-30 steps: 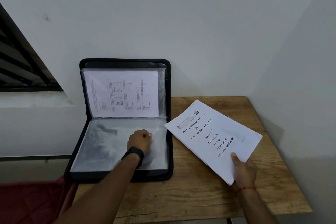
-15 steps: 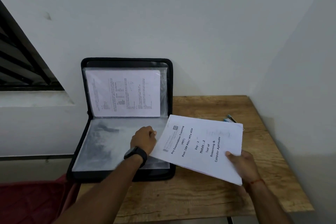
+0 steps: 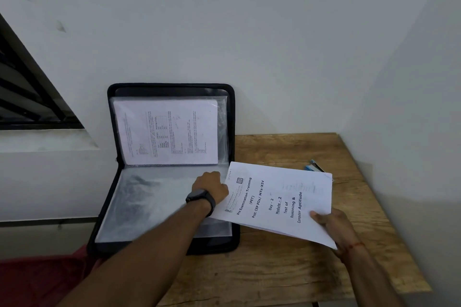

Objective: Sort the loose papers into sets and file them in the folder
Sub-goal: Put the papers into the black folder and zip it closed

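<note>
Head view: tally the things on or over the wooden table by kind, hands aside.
Black zip folder: 1
White paper sets: 2, the filed printed sheets and the white title-page paper set gripped by the right hand
Small blue-and-silver object: 1
Total: 4

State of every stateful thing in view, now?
Black zip folder: open, back half upright against wall.
Lower clear plastic sleeve: flat, looks empty, left hand grips its edge.
Upper sleeve's printed sheet: filed.
White printed paper set: held by right hand, overlapping folder's corner.
</note>
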